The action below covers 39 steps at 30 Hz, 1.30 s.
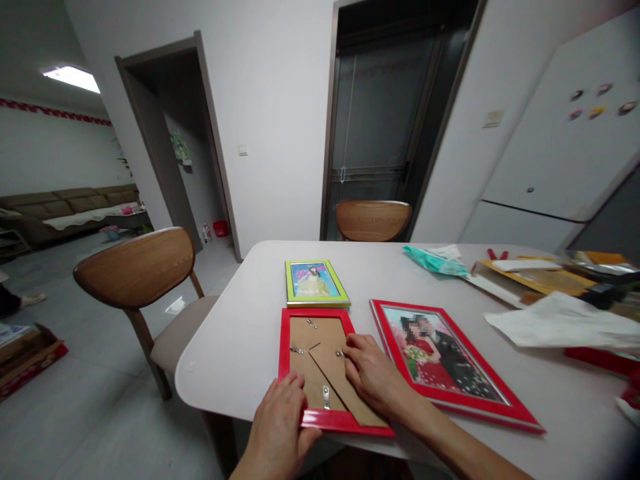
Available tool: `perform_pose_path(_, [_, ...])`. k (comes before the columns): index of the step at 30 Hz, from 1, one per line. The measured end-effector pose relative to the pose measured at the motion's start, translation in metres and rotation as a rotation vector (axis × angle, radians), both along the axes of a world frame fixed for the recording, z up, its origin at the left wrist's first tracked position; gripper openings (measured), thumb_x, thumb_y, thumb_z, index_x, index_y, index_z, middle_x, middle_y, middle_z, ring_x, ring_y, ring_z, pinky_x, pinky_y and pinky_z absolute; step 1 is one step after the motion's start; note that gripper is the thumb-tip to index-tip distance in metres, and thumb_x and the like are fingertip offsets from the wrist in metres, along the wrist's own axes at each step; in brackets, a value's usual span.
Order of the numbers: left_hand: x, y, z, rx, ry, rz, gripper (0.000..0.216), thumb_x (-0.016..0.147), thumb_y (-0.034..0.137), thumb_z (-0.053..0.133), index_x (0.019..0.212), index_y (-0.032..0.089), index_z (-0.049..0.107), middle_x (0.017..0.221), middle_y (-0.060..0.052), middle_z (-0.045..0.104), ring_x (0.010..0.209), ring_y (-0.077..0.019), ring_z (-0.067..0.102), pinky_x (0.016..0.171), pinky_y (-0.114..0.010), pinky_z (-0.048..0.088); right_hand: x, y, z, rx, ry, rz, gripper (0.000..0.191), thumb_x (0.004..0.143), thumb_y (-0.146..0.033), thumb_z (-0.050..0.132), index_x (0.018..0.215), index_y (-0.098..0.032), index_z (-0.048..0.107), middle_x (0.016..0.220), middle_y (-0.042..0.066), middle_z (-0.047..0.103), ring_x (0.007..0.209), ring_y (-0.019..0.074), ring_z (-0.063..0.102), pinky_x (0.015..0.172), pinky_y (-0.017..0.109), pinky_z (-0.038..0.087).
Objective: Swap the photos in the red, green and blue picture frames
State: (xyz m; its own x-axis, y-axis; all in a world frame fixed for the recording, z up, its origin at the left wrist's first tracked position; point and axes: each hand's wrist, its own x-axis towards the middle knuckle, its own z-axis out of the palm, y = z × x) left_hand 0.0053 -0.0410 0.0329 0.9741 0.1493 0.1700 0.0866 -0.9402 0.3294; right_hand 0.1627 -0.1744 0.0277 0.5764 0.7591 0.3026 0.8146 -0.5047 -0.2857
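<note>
A red picture frame point(300, 319) lies face down on the white table point(235, 347), its brown cardboard back and metal clips showing. My left hand point(280, 417) rests on the frame's near left corner, fingers curled over the red edge. Fingertips of my right hand point(373, 377) press on the cardboard back at a clip near the right edge, fingers bent. A larger red frame point(500, 413) with a photo of two people lies face up to the right. Beyond them sits a small green frame point(315, 283) with a photo.
Wooden chairs stand at the table's left point(137, 267) and far side point(373, 220). Papers point(560, 323), a teal packet point(435, 260) and envelopes point(530, 277) clutter the right of the table. A cardboard box point(25, 353) lies on the floor at left. A fridge point(560, 153) stands at right.
</note>
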Motion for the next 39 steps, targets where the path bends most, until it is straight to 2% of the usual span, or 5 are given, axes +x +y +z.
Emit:
perform_pose_path(8, [-0.001,0.001,0.001,-0.015,-0.011,-0.010,0.038,0.064,0.020,0.063,0.100,0.011,0.053,0.117,-0.015,0.050,0.110,-0.0266,0.044,0.094,-0.045,0.035,-0.003,0.003,0.010,-0.031,-0.010,0.001,0.024,0.078,-0.017,0.038,0.082,-0.014,0.061,0.094,0.009,0.052,0.093,0.0198,0.043,0.080,0.031,0.034])
perform_pose_path(14, [0.000,0.000,-0.002,-0.064,0.022,0.018,0.036,0.061,0.018,0.064,0.095,0.011,0.055,0.118,-0.014,0.050,0.112,-0.0259,0.042,0.096,-0.043,0.032,-0.019,0.045,0.019,-0.017,0.020,0.124,0.026,0.082,-0.024,0.036,0.083,-0.018,0.061,0.087,0.005,0.057,0.081,0.0147,0.049,0.073,0.025,0.036])
perform_pose_path(20, [0.000,-0.001,0.000,-0.090,0.056,0.016,0.040,0.062,0.017,0.063,0.101,0.010,0.054,0.120,-0.015,0.048,0.113,-0.0273,0.040,0.096,-0.044,0.032,-0.018,0.080,0.011,-0.060,0.036,0.060,0.023,0.079,-0.022,0.041,0.072,-0.017,0.062,0.074,0.006,0.059,0.073,0.0147,0.051,0.066,0.023,0.036])
perform_pose_path(34, [0.000,-0.002,0.005,-0.123,0.092,0.011,0.049,0.062,0.017,0.061,0.108,0.006,0.050,0.121,-0.018,0.046,0.114,-0.0288,0.039,0.097,-0.045,0.030,-0.009,0.084,0.001,-0.035,0.066,0.076,0.019,0.075,-0.022,0.045,0.066,-0.018,0.062,0.072,0.003,0.060,0.069,0.0123,0.052,0.063,0.020,0.034])
perform_pose_path(39, [-0.001,-0.004,0.006,-0.098,0.117,0.016,0.052,0.063,0.020,0.061,0.111,0.004,0.048,0.122,-0.018,0.045,0.115,-0.0286,0.037,0.098,-0.044,0.029,0.024,0.084,-0.002,0.018,0.118,-0.095,0.021,0.077,-0.026,0.043,0.074,-0.016,0.060,0.071,0.004,0.061,0.063,0.0123,0.052,0.055,0.021,0.031])
